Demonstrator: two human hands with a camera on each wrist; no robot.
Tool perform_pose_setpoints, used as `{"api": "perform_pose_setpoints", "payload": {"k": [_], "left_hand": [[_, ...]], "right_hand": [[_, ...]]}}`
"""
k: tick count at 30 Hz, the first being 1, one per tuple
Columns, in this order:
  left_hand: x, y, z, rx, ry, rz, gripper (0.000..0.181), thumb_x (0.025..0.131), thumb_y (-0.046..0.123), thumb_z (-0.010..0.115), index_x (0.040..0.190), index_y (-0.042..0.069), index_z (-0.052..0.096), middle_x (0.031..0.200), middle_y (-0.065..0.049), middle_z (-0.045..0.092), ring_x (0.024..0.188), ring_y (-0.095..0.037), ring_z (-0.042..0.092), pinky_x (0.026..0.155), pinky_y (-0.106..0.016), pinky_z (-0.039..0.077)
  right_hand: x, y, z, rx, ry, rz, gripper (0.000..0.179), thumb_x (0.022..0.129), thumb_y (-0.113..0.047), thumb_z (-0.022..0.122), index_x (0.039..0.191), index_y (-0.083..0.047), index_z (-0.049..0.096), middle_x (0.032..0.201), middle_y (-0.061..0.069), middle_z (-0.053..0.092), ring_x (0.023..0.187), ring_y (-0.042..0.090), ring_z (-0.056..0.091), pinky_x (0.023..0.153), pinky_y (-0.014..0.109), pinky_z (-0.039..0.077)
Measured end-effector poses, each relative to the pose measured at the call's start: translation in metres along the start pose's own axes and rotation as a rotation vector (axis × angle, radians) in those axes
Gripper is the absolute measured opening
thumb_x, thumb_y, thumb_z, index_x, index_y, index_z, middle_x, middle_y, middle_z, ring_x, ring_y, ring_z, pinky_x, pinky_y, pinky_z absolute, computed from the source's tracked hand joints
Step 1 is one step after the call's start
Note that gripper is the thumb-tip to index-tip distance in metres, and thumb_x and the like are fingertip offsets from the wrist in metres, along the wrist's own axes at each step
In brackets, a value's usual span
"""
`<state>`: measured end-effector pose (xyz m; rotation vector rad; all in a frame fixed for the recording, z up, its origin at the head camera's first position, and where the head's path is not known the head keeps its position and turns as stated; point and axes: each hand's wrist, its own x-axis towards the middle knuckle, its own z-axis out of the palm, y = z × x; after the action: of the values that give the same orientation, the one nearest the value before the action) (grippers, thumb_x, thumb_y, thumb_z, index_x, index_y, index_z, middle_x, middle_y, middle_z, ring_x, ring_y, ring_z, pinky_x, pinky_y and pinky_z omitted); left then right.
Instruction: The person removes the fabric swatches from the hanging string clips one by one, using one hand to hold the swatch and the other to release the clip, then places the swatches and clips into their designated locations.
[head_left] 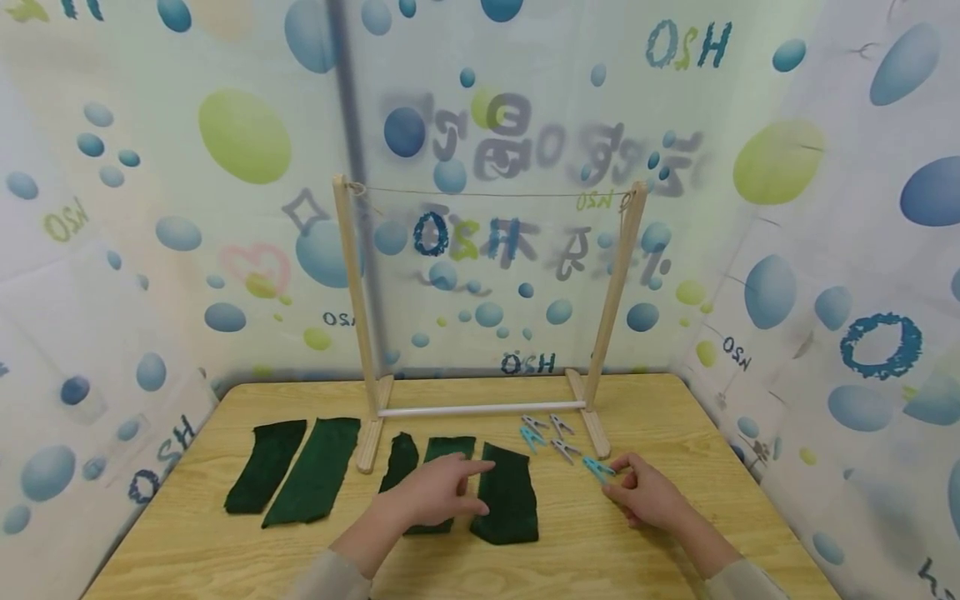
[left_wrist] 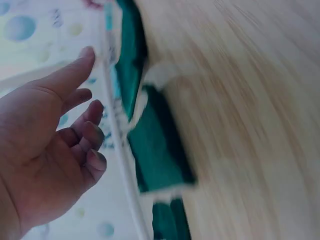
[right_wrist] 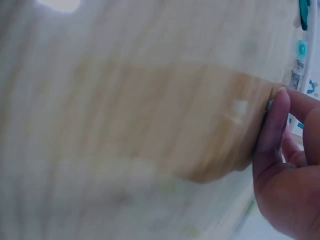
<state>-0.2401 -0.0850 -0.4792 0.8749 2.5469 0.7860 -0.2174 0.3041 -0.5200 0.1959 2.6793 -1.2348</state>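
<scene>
My left hand (head_left: 438,490) hovers over dark green cloth strips, its fingers loosely spread, holding nothing. Beneath and beside it lie a broad strip (head_left: 510,500), a partly hidden strip (head_left: 450,450) and a narrow one (head_left: 401,457). In the left wrist view, the hand (left_wrist: 50,145) appears left of the green cloth (left_wrist: 160,145). At the right, thumb and index finger of my right hand (head_left: 648,493) pinch the end of a blue clothespin (head_left: 598,468). That clothespin is mostly hidden in the right wrist view, behind the fingertips of the hand (right_wrist: 290,165).
A wooden frame (head_left: 615,292) with a string (head_left: 487,194) across its top and a white bar (head_left: 480,409) below stands at the back. Grey clothespins (head_left: 561,424) and another blue one (head_left: 532,438) lie on the table (head_left: 600,558). Two more green strips (head_left: 315,471) lie left.
</scene>
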Motion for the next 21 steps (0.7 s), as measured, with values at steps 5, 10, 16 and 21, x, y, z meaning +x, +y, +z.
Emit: {"api": "perform_pose_setpoints", "payload": {"k": [5,10,16,21], "left_hand": [[-0.044,-0.019,-0.018,0.035,0.204,0.005,0.063,0.106,0.044,0.074,0.158,0.012,0.060,0.100,-0.001,0.059,0.075,-0.011,0.051,0.063,-0.028,0.041],[-0.083,-0.027,-0.033,0.184,0.376,-0.098,0.060,0.105,0.046,0.075,0.155,0.015,0.064,0.111,-0.003,0.066,0.090,-0.016,0.061,0.070,-0.031,0.049],[-0.102,-0.033,-0.048,0.418,0.511,-0.115,0.070,0.103,0.052,0.074,0.161,0.016,0.058,0.138,-0.013,0.069,0.119,-0.034,0.070,0.097,-0.054,0.060],[-0.102,-0.032,-0.054,0.442,0.491,-0.131,0.088,0.101,0.067,0.069,0.171,0.019,0.042,0.171,-0.024,0.044,0.156,-0.052,0.044,0.121,-0.072,0.041]], "right_hand": [[-0.005,0.004,-0.005,0.055,-0.020,0.005,0.058,0.099,-0.024,0.084,0.140,0.002,0.051,0.106,0.013,0.057,0.064,0.021,0.062,0.058,0.036,0.060],[-0.018,-0.004,-0.021,-0.063,0.019,-0.059,0.060,0.105,-0.033,0.076,0.142,0.007,0.051,0.111,0.016,0.063,0.075,0.020,0.062,0.065,0.035,0.055],[-0.032,-0.034,-0.033,-0.293,0.093,-0.253,0.064,0.110,-0.048,0.066,0.148,0.002,0.055,0.128,0.018,0.063,0.099,0.028,0.066,0.081,0.045,0.058],[-0.043,-0.061,-0.031,-0.480,0.173,-0.441,0.077,0.109,-0.058,0.062,0.162,-0.003,0.050,0.157,0.026,0.055,0.142,0.051,0.056,0.111,0.070,0.049]]}}
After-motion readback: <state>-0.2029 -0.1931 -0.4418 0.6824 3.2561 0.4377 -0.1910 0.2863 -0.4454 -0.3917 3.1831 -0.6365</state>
